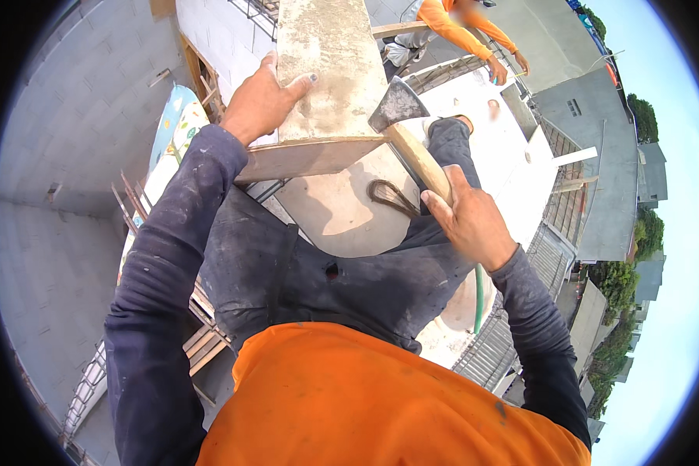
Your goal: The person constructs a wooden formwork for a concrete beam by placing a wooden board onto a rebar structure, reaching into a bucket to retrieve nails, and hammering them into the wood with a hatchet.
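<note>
A long plywood box form (326,78) with a pale, stained top extends away from me above my lap. My left hand (260,101) grips its left side, the thumb lying on top; the other fingers are partly hidden beyond the edge. In my right hand (474,213) is a hatchet (419,159), held by its wooden handle. Its dark, flared metal head (397,104) is at the form's near right corner; whether they touch I cannot tell. A looped bundle of thin tie wire (394,196) lies on the pale surface between my legs.
Another person in orange sleeves (462,35) works at the far right, hands near a rebar frame. A green hose (479,299) runs beside my right thigh. Rebar ends (132,194) stick up at left before a block wall (78,116). Roofs and trees lie beyond the right edge.
</note>
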### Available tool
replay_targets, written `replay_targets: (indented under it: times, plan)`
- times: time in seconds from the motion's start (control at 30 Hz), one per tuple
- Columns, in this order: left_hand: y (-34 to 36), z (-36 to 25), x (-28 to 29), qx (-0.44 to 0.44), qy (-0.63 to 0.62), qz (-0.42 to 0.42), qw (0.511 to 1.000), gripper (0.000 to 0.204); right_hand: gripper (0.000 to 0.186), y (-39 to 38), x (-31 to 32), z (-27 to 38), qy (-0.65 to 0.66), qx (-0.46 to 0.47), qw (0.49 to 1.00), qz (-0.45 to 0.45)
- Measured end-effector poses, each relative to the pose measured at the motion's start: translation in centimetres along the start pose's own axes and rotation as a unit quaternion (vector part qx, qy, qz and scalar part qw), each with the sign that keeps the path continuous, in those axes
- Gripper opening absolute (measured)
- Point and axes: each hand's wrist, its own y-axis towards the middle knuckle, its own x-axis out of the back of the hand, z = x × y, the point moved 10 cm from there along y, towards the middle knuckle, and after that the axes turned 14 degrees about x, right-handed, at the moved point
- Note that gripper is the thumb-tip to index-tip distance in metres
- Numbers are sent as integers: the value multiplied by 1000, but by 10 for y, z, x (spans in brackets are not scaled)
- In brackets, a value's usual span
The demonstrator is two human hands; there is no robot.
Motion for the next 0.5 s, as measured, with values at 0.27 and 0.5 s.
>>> replay_targets:
  times: [0.27,0.5]
  plan:
    - [2,11,3,46,-177,124,975,89,53,-5,66,27,87,26,980,-179]
    - [9,18,-33,184,-511,272,794,58,52,-24,45,7,205,-2,958,-201]
